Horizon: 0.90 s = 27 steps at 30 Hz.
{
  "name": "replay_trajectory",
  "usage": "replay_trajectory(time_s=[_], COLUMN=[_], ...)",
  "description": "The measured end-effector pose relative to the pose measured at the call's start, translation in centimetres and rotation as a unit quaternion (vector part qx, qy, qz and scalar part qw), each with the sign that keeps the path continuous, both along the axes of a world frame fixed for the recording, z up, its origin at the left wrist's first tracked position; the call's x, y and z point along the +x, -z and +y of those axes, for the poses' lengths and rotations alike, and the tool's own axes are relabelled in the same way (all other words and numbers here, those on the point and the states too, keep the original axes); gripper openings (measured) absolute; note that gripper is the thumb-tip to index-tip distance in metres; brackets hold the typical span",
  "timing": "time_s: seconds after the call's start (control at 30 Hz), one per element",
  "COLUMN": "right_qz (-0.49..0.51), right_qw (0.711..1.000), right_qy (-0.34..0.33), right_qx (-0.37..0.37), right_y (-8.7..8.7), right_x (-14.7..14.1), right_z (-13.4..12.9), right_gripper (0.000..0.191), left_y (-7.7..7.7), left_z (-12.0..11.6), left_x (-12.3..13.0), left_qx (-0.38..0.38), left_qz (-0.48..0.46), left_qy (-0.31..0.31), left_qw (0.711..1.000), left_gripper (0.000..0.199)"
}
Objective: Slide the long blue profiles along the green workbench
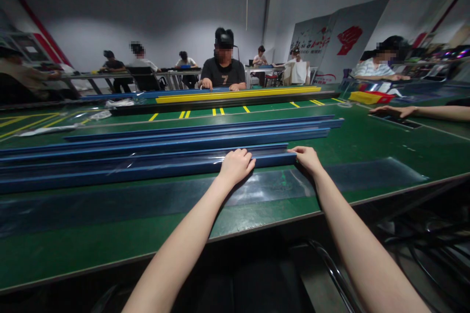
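A long dark-blue plastic channel strip (147,171) lies across the green table, its right end in front of me. My left hand (238,165) is closed over the strip a short way from that end, fingers curled across its top. Pinching the very tip of the strip is my right hand (307,159); what lies between its fingertips is partly hidden. A flat, clear plastic sheet strip (147,200) rests on the table nearer to me, passing beneath my forearms. Just behind the held piece are more blue channel strips (220,137).
Farther back lie a yellow strip (238,95) and a black strip (139,109). A person in a dark shirt (223,73) sits opposite. At the right, another person's hand (394,111) rests by a dark flat object. The table's front edge (264,225) runs close to me.
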State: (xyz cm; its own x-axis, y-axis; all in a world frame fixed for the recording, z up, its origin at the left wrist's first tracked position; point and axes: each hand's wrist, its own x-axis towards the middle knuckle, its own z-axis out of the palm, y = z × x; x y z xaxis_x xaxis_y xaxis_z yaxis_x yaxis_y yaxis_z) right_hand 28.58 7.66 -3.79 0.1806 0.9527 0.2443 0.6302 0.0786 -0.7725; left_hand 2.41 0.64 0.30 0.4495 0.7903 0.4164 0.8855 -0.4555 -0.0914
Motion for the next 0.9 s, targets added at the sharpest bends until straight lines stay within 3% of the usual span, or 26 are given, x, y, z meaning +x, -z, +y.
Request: replay_trajectory(time_s=[0.9], right_qz=[0.01], right_qw=[1.0], right_qy=[-0.002], right_qx=[-0.017], right_y=[-0.79], right_x=[-0.56], right_z=[-0.69], right_gripper=[0.033], left_y=[-0.13], left_z=[-0.07], left_x=[-0.01], left_qx=[-0.011], left_qz=[-0.006], left_qy=[-0.004], left_qw=[1.0], left_gripper=[0.031])
